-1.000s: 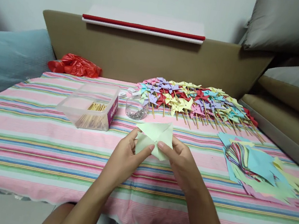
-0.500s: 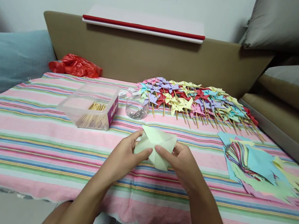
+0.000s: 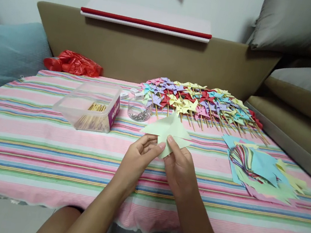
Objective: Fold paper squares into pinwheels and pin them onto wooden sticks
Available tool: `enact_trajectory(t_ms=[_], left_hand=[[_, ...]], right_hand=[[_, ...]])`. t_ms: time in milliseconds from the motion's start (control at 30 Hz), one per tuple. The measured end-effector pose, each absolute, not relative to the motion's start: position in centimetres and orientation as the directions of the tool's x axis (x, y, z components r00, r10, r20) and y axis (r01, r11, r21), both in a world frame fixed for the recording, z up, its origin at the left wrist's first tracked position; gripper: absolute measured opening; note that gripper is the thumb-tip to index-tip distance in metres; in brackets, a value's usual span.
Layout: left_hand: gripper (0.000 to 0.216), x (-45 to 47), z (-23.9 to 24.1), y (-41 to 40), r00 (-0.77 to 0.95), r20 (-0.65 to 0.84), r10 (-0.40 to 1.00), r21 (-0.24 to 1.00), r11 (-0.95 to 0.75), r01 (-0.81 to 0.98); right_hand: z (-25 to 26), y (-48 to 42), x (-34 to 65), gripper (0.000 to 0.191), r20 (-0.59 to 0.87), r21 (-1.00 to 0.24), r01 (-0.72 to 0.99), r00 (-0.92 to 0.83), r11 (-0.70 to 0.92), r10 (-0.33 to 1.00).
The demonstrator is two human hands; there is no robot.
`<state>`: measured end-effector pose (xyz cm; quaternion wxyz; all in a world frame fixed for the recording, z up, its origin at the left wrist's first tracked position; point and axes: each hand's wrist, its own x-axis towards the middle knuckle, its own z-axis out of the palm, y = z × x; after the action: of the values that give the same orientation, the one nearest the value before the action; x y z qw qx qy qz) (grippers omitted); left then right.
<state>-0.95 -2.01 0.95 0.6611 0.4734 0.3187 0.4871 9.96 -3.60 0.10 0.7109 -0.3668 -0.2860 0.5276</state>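
Observation:
A pale green paper square (image 3: 168,128), cut with slits from its corners, is held up over the striped cloth. My left hand (image 3: 140,155) pinches its lower left side, thumb on top and fingers curled beneath. My right hand (image 3: 180,165) grips the lower right side, its thumb lying on the paper close to the left thumb. Just behind the paper stands a clear round tub (image 3: 139,110) with small silvery pieces in it. Left of my hands is a clear plastic box (image 3: 87,100) holding a bundle of thin wooden sticks (image 3: 93,117).
Many finished paper pinwheels (image 3: 186,105) on sticks lie in a heap at the back right. Coloured paper sheets (image 3: 265,171) are stacked at the right. A crumpled red plastic bag (image 3: 78,64) lies back left. Cushions (image 3: 303,92) rise beyond the cloth's right edge.
The paper has been turned so that a corner points away from me, and its slits now spread apart. Both hands have shifted to its near corner, closer together. The view has tilted slightly.

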Motion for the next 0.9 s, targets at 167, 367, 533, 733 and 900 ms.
enact_trajectory(t_ms=[167,367,533,733,900], left_hand=[[0.024,-0.4,1.1,-2.2,0.193,0.006,0.981,0.926,0.067,-0.371],[0.028,-0.4,1.0,-2.2,0.074,0.016,0.997,0.944,0.009,-0.328],[0.027,-0.4,0.9,-2.1,0.043,0.0,0.999,0.927,0.016,-0.374],[0.031,-1.2,1.2,-1.2,-0.054,-0.084,0.995,0.859,0.045,-0.51],[0.031,-1.9,1.3,-0.8,-0.08,-0.076,0.994,0.846,0.022,-0.533]], right_hand=[[-0.2,-3.6,9.2,0.03,0.055,-0.785,-0.585,0.265,0.206,0.963],[-0.3,-3.7,8.8,0.032,0.059,-0.798,-0.565,0.273,0.21,0.96],[-0.4,-3.7,8.8,0.038,0.045,-0.848,-0.49,0.313,0.202,0.949],[-1.1,-3.8,9.7,0.066,0.278,-0.915,-0.172,0.384,0.364,0.88],[-1.1,-4.3,10.3,0.046,0.448,-0.891,0.177,0.206,0.417,0.87]])
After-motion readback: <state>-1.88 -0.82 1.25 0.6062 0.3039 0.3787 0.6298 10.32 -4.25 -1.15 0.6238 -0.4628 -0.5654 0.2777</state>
